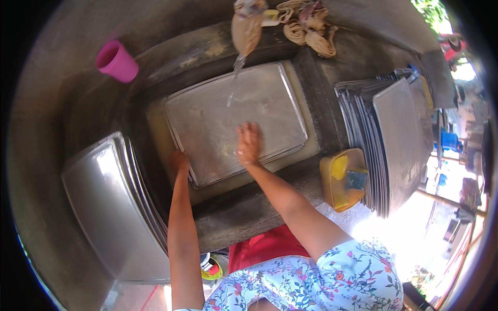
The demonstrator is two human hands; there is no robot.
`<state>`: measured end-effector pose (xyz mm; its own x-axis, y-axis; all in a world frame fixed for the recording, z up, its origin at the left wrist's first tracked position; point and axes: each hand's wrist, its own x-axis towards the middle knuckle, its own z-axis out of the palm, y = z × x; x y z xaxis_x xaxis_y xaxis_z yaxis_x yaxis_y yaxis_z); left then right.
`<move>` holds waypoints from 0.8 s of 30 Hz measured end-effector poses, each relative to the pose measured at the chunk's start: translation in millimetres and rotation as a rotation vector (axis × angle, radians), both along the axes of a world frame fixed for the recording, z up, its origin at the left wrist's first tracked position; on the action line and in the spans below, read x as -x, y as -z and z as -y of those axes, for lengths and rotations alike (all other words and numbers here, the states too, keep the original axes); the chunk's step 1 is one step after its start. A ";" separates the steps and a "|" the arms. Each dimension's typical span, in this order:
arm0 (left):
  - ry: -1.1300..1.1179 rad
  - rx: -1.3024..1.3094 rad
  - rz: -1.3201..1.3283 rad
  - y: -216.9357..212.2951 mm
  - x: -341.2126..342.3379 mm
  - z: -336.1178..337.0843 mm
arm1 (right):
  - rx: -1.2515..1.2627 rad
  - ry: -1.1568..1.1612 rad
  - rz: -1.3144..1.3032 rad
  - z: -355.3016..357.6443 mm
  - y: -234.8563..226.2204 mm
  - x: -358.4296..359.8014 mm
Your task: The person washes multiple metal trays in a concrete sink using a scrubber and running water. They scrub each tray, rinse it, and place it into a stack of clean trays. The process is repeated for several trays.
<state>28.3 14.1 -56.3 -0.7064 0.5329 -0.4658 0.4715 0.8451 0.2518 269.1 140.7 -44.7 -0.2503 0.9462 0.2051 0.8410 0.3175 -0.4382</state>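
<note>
A rectangular metal baking tray (244,111) lies flat in a dark concrete basin (316,88), with another tray's rim showing beneath it. Water (238,66) falls onto its far part from a cloth-wrapped spout (246,32). My left hand (180,161) is at the tray's left edge, its fingers curled at the rim and partly hidden. On the tray's near middle, my right hand (249,144) lies palm down with fingers stretched out. I see nothing held in it, though what is under the palm is hidden.
Several trays (116,207) lean at the left, and a thick stack of trays (399,140) stands at the right. A yellowish tub (332,181) with sponges sits by the right rim. A pink cup (118,62) and crumpled cloths (311,28) rest on the far ledge.
</note>
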 end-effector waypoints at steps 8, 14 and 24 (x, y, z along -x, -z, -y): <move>-0.006 -0.036 0.042 9.4 4.7 2.0 | 0.132 0.476 0.387 -33.9 12.2 -122.6; 0.029 0.052 -0.075 3.4 4.1 -2.4 | 0.357 0.511 0.458 -31.7 1.2 -121.1; 0.051 0.020 0.002 4.0 5.0 1.1 | 0.228 0.335 0.607 -41.1 14.4 -137.4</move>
